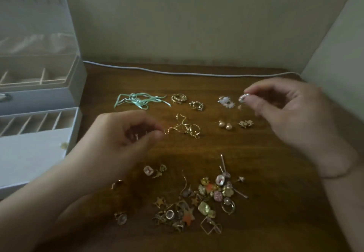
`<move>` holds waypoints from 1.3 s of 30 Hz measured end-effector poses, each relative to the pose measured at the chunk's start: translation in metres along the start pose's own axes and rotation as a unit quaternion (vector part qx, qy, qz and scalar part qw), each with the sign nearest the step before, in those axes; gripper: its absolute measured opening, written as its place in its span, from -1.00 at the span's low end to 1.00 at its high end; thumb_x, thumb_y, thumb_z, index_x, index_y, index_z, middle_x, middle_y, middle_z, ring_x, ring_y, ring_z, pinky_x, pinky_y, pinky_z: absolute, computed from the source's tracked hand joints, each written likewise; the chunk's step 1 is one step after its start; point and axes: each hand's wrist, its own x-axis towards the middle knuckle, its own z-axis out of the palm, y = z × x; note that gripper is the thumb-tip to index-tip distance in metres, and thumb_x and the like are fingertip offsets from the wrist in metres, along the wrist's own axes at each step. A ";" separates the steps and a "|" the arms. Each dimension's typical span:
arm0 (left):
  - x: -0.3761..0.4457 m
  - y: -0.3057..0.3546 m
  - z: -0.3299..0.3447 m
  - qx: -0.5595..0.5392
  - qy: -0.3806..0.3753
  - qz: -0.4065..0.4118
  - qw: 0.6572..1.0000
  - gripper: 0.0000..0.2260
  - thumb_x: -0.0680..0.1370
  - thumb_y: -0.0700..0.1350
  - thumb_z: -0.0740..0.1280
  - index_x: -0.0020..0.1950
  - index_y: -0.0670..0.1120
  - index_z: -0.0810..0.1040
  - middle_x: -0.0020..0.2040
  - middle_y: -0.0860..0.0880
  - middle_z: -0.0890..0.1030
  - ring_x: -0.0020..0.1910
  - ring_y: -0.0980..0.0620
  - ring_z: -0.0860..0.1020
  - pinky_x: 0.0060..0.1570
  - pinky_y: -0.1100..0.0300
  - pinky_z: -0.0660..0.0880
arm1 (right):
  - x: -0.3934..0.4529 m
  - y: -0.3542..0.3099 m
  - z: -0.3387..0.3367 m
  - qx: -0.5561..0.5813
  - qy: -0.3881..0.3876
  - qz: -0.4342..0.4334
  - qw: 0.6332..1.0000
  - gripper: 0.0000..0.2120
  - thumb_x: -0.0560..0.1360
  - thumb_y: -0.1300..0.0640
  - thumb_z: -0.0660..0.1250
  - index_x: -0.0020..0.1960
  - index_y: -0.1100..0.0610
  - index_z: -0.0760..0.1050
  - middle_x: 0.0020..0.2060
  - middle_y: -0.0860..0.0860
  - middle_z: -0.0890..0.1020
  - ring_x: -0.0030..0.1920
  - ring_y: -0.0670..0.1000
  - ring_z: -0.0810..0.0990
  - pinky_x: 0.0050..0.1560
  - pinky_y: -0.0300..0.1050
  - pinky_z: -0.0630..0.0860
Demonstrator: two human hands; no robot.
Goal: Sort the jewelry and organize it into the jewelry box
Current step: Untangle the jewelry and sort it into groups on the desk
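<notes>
On dark wooden table (pixel 275 173), near side: unsorted gold jewelry heap (pixel 199 200). Right hand (pixel 291 113) pinched small sparkly earring (pixel 243 97); left hand (pixel 126 139) pinched thin gold hook earring (pixel 185 128). Far left: open grey jewelry box (pixel 39 98).

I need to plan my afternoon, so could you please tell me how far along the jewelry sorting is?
Roughly midway through sorting. Done: small groups laid apart, hoops, pearls, a ribbon. In hand: the right hand pinches a sparkly stud by the white flowers; the left hand holds a gold wire earring. Left: the mixed pile, and the box trays look unfilled.
</notes>
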 end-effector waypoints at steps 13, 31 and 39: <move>0.003 -0.008 0.003 0.137 -0.144 0.047 0.979 -0.80 0.62 -0.06 0.24 0.03 0.17 0.63 -0.12 0.27 0.62 -0.06 0.28 0.58 -0.06 0.41 0.45 | 0.014 0.092 -0.033 -0.139 -0.057 0.296 0.943 -0.90 0.49 0.14 0.44 -0.17 -0.04 0.63 -0.23 0.02 0.66 -0.37 0.01 0.54 -0.34 -0.17 0.41; 0.005 -0.002 -0.020 0.124 -0.233 -0.009 0.965 -0.80 0.39 0.06 0.54 -0.02 0.16 0.64 -0.14 0.17 0.63 -0.14 0.21 0.59 -0.23 0.44 0.44 | 0.008 0.022 -0.019 -0.116 -0.097 0.010 0.988 -0.92 0.41 -0.24 0.33 -0.13 -0.32 0.57 -0.16 -0.31 0.62 -0.14 -0.19 0.59 -0.25 -0.50 0.41; 0.005 -0.002 -0.017 0.114 -0.205 0.033 0.972 -0.92 0.39 0.03 0.54 -0.18 0.15 0.68 -0.23 0.19 0.63 -0.18 0.17 0.59 -0.24 0.46 0.38 | -0.014 -0.016 0.003 -0.038 -0.471 -0.086 0.877 -0.73 0.38 -0.22 0.43 0.07 -0.28 0.57 -0.09 -0.19 0.61 -0.12 -0.03 0.59 -0.17 -0.06 0.54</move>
